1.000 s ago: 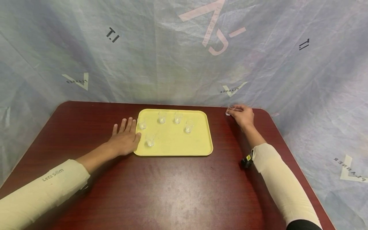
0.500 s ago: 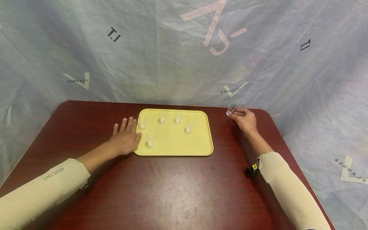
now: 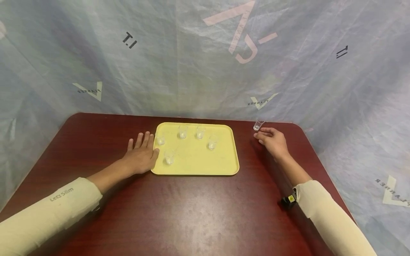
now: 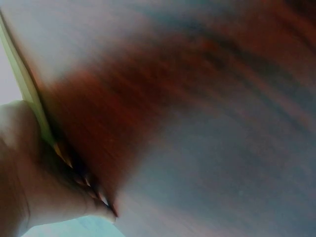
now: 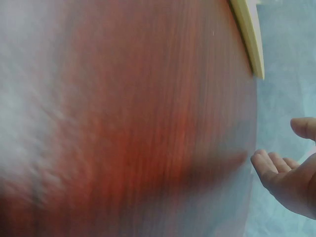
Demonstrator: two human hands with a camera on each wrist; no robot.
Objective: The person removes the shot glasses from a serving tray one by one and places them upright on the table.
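Note:
A yellow tray [image 3: 195, 167] lies on the dark red table [image 3: 192, 213] and carries several small clear glasses [image 3: 212, 142]. My left hand [image 3: 141, 154] lies flat on the table, its thumb side touching the tray's left edge [image 4: 29, 94]. One more clear glass [image 3: 258, 124] stands upright on the table near the far right corner. My right hand [image 3: 271, 139] hovers just in front of that glass, fingers relaxed and holding nothing; the right wrist view shows its loose fingers [image 5: 289, 173] above the table.
A crinkled grey sheet [image 3: 205, 64] with printed letters hangs close behind the table. A small black and yellow device [image 3: 289, 200] sits at my right wrist. The tray's corner [image 5: 249, 44] shows in the right wrist view.
My right hand set the clear glass upright near the far right corner, let go and drew back toward me. The left hand stayed by the tray.

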